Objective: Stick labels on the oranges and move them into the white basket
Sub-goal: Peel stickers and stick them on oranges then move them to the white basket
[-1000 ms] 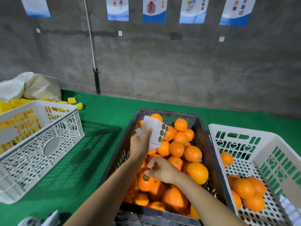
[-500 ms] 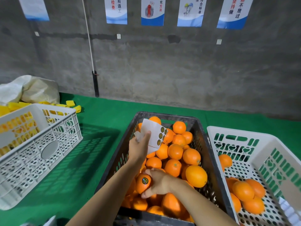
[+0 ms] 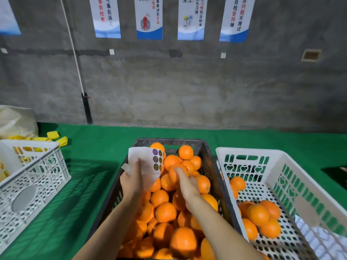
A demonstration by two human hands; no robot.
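Looks like a fruit packing workshop: bare concrete wall (image 3: pixel 187 87) hung with workplace rule posters (image 3: pixel 149 17), a green-covered bench (image 3: pixel 90 166), and plastic crates (image 3: pixel 212 166) piled with oranges (image 3: pixel 165 212).

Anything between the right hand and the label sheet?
Nothing visible. The right hand reaches over the oranges in the dark crate toward the label sheet that the left hand holds up; only open air lies between them.
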